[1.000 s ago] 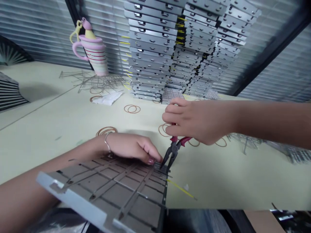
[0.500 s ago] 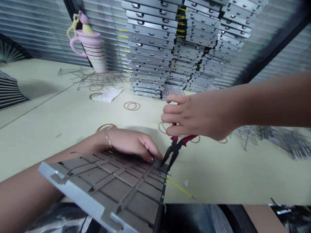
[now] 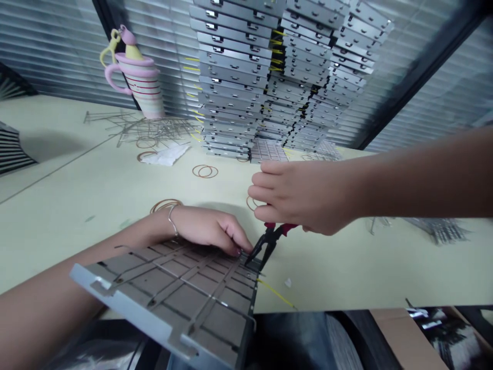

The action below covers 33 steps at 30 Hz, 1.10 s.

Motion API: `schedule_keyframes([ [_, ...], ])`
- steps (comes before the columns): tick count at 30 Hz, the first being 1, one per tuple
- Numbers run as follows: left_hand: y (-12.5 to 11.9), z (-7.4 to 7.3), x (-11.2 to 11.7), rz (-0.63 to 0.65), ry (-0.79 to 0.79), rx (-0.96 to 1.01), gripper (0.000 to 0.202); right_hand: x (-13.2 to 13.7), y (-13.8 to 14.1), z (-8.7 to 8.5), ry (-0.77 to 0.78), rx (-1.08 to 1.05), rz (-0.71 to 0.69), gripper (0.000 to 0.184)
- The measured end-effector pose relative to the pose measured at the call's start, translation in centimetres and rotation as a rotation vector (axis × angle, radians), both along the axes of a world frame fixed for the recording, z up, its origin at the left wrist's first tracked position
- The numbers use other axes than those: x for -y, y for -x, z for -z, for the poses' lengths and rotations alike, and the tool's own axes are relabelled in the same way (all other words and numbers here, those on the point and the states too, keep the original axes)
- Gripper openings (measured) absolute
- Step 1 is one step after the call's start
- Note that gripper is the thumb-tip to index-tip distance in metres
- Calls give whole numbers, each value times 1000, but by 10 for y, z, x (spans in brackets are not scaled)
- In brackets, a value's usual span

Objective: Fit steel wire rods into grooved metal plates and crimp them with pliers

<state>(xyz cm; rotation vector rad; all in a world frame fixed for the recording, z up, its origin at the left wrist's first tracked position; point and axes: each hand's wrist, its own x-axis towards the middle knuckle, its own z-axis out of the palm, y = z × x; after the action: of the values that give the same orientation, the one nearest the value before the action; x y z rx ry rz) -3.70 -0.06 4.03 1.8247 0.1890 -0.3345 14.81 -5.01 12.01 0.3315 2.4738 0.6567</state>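
Note:
My left hand (image 3: 210, 226) grips the far edge of a metal panel (image 3: 181, 293) that is tilted over the table's front edge. Thin metal rods cross the panel's grey tiles in a grid. A yellow wire (image 3: 276, 293) sticks out from its right side. My right hand (image 3: 304, 192) is closed round the red handles of black-jawed pliers (image 3: 265, 245). The jaws are spread apart, their tips at the panel's far right corner, close to my left fingertips. Most of the handles are hidden by my fingers.
Tall stacks of metal panels (image 3: 234, 77) stand at the back. A striped cup-shaped object (image 3: 144, 85) and loose metal rods (image 3: 150, 131) are at the back left. Copper-coloured rings (image 3: 205, 171) lie on the table, more rods (image 3: 439, 226) to the right. A cardboard box (image 3: 396, 334) is below right.
My right hand has closed further round the plier handles and come slightly lower. The jaws stay at the panel's corner. The whole view has shifted a little.

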Motion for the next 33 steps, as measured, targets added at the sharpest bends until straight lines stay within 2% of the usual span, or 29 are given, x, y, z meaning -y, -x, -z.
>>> schedule_keyframes([
  [4, 2, 1, 1, -19, -34, 5, 35, 5, 2, 2, 7, 35, 90, 35],
  [10, 3, 3, 0, -48, -67, 19, 34, 3, 7, 3, -24, 42, 27, 37],
  [16, 1, 1, 0, 3, -21, 40, 36, 5, 6, 1, -32, 55, 48, 32],
  [24, 2, 0, 0, -12, -41, 35, 36, 7, 10, -1, -34, 80, 74, 33],
  [27, 3, 2, 0, -31, -67, 18, 36, 7, 10, 1, -95, 47, 52, 22],
  [29, 4, 3, -1, -43, -60, -5, 35, 6, 6, 3, -127, -1, 13, 6],
  [31, 4, 4, -1, -48, -28, -21, 35, 4, -4, 7, -128, -55, -21, 13],
  [33, 3, 4, 0, -77, -1, -32, 35, 3, -20, 15, -92, -129, 12, 9],
])
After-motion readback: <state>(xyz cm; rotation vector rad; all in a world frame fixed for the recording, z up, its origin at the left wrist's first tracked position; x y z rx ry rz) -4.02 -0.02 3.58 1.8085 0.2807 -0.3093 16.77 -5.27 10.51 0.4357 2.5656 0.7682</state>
